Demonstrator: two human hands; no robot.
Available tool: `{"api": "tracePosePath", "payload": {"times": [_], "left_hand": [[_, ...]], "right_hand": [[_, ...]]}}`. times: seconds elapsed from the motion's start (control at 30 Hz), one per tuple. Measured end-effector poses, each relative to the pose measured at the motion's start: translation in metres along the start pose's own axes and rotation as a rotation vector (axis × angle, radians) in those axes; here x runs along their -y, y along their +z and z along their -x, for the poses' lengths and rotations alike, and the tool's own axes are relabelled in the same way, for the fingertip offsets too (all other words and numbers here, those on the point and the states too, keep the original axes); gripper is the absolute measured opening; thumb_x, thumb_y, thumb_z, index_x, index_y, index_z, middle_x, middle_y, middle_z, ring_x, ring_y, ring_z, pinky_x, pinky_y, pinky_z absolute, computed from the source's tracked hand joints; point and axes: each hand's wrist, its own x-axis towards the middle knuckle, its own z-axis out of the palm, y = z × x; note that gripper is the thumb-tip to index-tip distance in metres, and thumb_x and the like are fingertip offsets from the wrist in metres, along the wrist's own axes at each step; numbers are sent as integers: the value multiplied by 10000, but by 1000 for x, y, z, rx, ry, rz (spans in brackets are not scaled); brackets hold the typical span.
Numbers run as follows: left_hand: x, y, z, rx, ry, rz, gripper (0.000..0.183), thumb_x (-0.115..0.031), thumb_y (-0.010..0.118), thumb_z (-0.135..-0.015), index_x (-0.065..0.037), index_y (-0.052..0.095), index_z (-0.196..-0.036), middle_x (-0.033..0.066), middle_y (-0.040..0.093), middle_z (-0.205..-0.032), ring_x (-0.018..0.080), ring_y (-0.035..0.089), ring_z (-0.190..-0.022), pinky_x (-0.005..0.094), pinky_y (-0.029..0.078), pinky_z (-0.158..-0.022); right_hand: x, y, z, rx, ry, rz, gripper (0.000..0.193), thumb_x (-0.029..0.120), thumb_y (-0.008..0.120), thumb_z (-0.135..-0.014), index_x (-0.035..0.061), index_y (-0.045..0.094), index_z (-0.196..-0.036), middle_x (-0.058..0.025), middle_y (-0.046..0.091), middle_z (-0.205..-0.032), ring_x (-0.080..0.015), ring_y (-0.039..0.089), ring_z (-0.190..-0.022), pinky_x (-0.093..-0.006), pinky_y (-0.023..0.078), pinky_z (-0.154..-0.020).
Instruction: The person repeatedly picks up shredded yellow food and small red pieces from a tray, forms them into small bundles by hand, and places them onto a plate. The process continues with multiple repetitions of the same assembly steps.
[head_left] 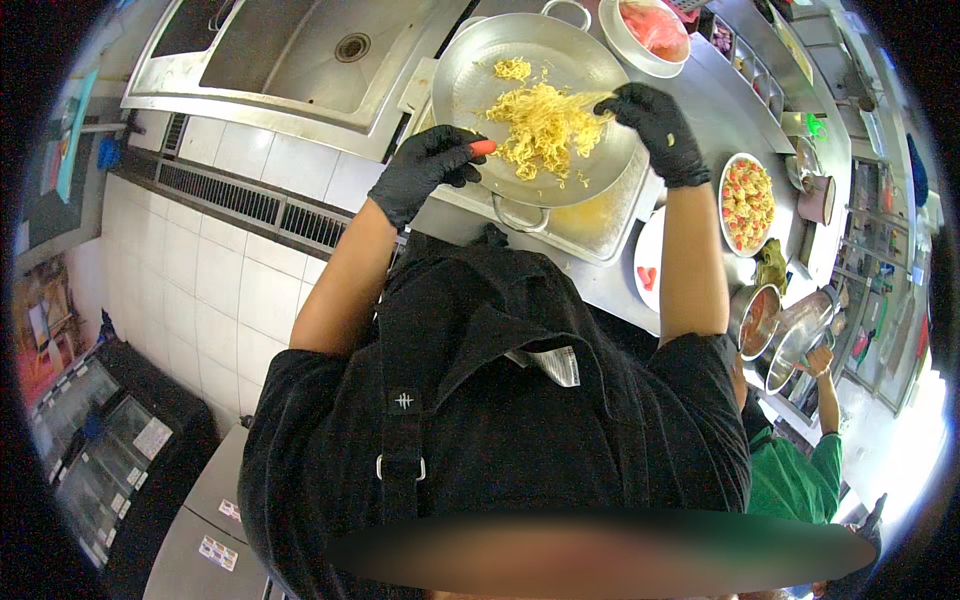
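Note:
My left hand point(428, 172), in a black glove, pinches a short red sausage piece point(483, 147) at the left side of a wide metal pan point(470, 75). A mound of yellow noodles point(545, 125) lies in the pan, with a small clump apart toward the far side. Over the pan's right side, my gloved right hand point(655, 130) has its fingers closed on strands of noodles, drawn out from the mound. Near my right forearm, a white plate point(648, 235) carries a few red pieces. Farther right is a dish point(748, 165) full of noodle-wrapped red pieces.
Under the pan sits a shallow rectangular tray point(595, 240). A white bowl point(665, 68) with a pink bag stands at the far right of the pan. Left is a metal sink point(290, 60). At right, a person in green point(795, 475) holds a steel bowl point(800, 345).

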Motion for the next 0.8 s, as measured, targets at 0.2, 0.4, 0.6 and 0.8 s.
{"api": "tracePosePath", "payload": {"times": [0.2, 0.4, 0.6, 0.8], "left_hand": [[-24, 8, -11, 42, 77, -5, 323, -231, 608, -899, -36, 587, -1156, 83, 666, -979, 154, 649, -794, 265, 509, -716], [-33, 8, -8, -24, 135, 17, 337, -237, 601, -903, -57, 575, -1186, 74, 664, -987, 143, 641, -814, 265, 505, -730], [-39, 8, -4, -33, 195, 51, 297, -202, 583, -909, -59, 585, -1170, 69, 661, -1000, 133, 627, -805, 263, 503, -728], [-67, 24, -6, 35, 443, -71, 394, -106, 541, -903, -112, 518, -1296, 36, 643, -959, 112, 582, -763, 254, 485, -695]], "right_hand": [[75, -73, -14, -110, -30, 10, 281, 206, 582, -868, 8, 652, -1055, -103, 644, -1072, -160, 608, -985, -303, 476, -856], [185, -100, -28, -492, -827, 1153, 167, 52, 598, -782, 43, 646, -942, -135, 631, -971, -247, 622, -886, -356, 493, -747], [185, -58, -34, 82, 110, 635, 209, 199, 615, -853, 8, 660, -926, -112, 665, -825, -200, 610, -754, -350, 485, -703], [167, -66, -39, 35, -39, 349, 205, 209, 608, -831, 18, 622, -760, -33, 589, -679, -108, 536, -638, -270, 437, -590]]}}
